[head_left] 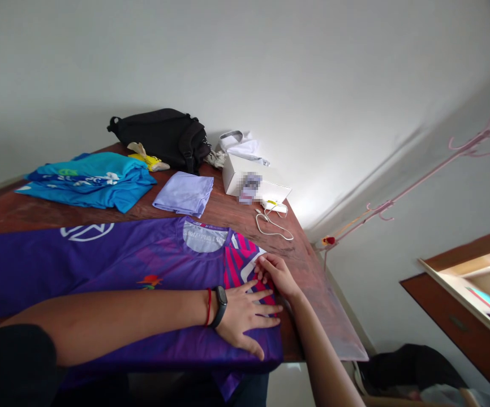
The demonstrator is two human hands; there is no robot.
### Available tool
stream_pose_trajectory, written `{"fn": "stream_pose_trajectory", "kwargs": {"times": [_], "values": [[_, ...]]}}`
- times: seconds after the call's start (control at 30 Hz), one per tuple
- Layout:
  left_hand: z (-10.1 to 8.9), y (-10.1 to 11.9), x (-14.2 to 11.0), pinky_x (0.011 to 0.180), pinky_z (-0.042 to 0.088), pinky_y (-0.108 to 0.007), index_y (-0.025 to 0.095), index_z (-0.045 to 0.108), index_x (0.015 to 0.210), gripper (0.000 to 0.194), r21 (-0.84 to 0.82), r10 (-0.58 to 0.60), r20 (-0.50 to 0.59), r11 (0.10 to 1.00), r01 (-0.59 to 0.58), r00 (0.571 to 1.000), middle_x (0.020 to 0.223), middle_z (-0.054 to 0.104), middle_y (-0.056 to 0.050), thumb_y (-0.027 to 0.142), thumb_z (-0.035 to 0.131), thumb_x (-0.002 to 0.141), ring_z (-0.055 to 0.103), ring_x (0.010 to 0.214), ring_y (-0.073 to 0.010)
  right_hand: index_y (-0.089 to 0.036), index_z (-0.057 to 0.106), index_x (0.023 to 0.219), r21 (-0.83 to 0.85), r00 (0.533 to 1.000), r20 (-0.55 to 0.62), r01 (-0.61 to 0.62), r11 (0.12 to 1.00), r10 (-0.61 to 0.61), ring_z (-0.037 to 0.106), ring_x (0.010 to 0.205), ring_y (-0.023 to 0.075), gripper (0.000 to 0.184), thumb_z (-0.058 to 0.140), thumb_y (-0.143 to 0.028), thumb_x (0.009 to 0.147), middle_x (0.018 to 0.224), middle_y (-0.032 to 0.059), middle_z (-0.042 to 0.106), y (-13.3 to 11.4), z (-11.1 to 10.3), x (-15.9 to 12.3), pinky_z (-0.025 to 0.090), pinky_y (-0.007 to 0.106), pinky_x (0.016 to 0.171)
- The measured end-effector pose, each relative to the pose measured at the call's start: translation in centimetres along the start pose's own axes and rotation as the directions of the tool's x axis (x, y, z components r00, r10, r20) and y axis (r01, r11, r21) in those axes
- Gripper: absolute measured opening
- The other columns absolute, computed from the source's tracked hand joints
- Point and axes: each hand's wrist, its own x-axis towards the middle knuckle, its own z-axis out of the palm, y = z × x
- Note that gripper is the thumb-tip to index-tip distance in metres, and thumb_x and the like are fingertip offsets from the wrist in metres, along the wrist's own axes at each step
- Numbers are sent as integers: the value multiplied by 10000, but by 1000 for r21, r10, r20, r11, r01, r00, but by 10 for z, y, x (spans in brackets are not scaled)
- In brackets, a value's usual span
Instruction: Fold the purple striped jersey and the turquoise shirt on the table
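Head view shows us a purple shirt [155,257] spread on the brown worktop [236,212], with its neck opening [205,237] near eleven o'clock from our hands. Our left hand [248,314] lies flat on the cloth, the fingers spread toward three o'clock, so its grip is open. Our right hand [278,274] is just beside, between one and two o'clock from the left; its fingers bend at the pink-striped sleeve [237,260], but whether this grip pinches the cloth, we cannot tell. We judge that the step in hand is straightening this sleeve. The next move, in our opinion, calls for the left palm to keep the shirt quiet while the right fingers work softly along the edge. Well apart lie a folded lavender cloth [184,193], at eleven o'clock, and a blue garment [94,181], at ten.
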Motion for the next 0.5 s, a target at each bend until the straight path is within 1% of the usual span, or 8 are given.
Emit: {"fn": "stream_pose_trajectory", "kwargs": {"times": [0.1, 0.2, 0.33, 0.5], "values": [[2, 3, 1, 1231, 128, -626, 190, 368, 1563, 807, -51, 46, 12, 998, -45, 999, 1600, 364, -102, 661, 521, 925, 246, 1513, -350, -188, 629, 823, -8, 1000, -13, 9, 1000, -9, 581, 517, 95, 423, 681, -607, 850, 716, 1, 682, -1, 1, 0, 450, 190, 454], [3, 5, 2, 1230, 113, -627, 177, 396, 1550, 797, -77, 33, 34, 997, -31, 999, 1603, 350, -113, 667, 499, 930, 231, 1519, -346, -194, 635, 838, -27, 1000, -23, 0, 1000, 0, 577, 517, 110, 443, 680, -635, 833, 717, 6, 682, -2, 3, 0, 449, 208, 445], [4, 5, 1, 1233, 109, -614, 210, 429, 1536, 757, -86, 25, 25, 996, -23, 999, 1598, 371, -93, 664, 480, 932, 251, 1513, -346, -192, 640, 844, -50, 1000, -27, -2, 999, 1, 560, 501, 109, 458, 671, -648, 834, 707, 8, 679, -4, 4, -1, 445, 214, 441], [6, 4, 0, 1240, 111, -585, 227, 437, 1532, 756, -63, 34, 6, 997, -33, 999, 1593, 387, -79, 676, 472, 924, 261, 1511, -337, -186, 645, 829, -44, 1000, -24, 11, 999, -12, 559, 495, 97, 432, 667, -617, 856, 683, 1, 671, -4, 4, 0, 435, 196, 438]]}}
